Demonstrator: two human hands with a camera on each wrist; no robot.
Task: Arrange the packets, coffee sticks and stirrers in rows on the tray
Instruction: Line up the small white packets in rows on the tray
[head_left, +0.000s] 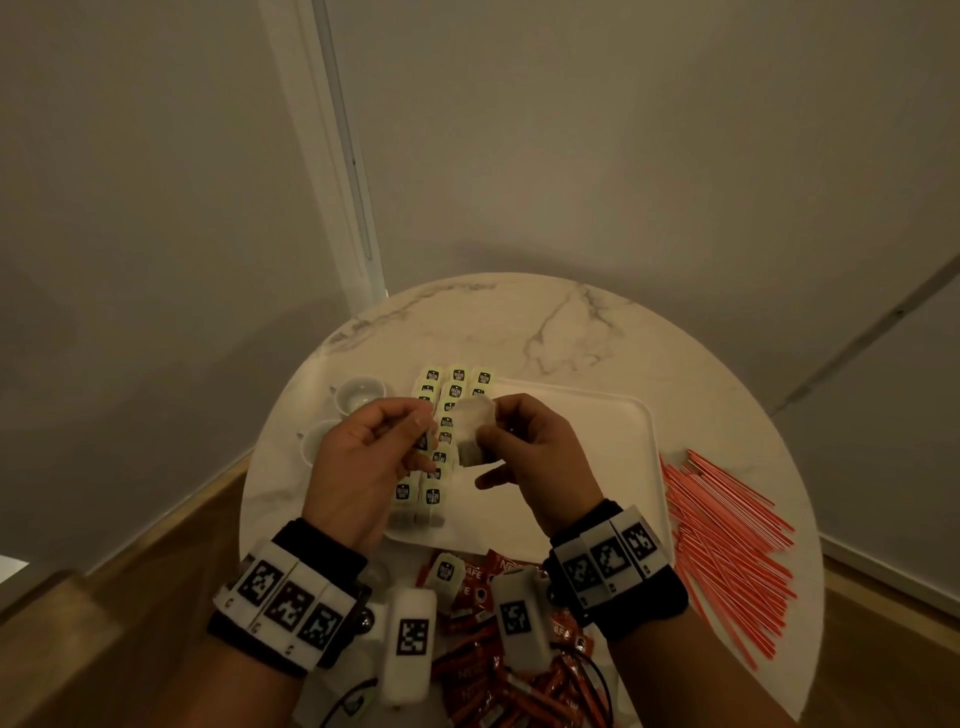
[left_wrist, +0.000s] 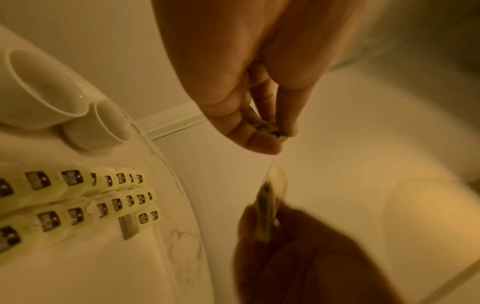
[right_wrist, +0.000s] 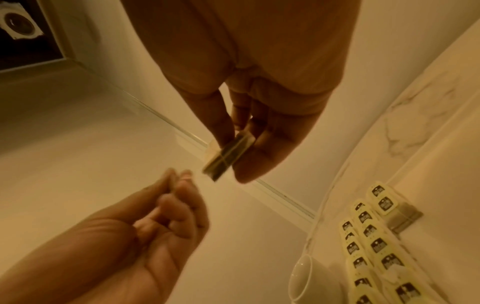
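A translucent paper tea-bag packet with dark contents is hanging in the air above the white rectangular tray, and the right hand is pinching it between thumb and curled fingers. In the right wrist view the packet is showing edge-on and blurred, so its print is hard to make out. The left hand is hovering just beside it, its fingers curling in and pinching a small pale green tag; a thin thread seems to be running from the tag to the packet, though it is too faint to be sure.

Below the hands, pale green packets with black labels are lying in overlapping rows along the tray's left side, partly hidden by both hands. The tray's right part is lying bare, its raised rim smooth and rounded.

Red coffee sticks are lying heaped at the near edge of the round marble-patterned table, largely covered by the wrist-worn cameras and cut off by the frame. Thin red stirrers are lying fanned out on the table to the right of the tray. Two white ceramic cups are standing on the left, close to the table's edge.
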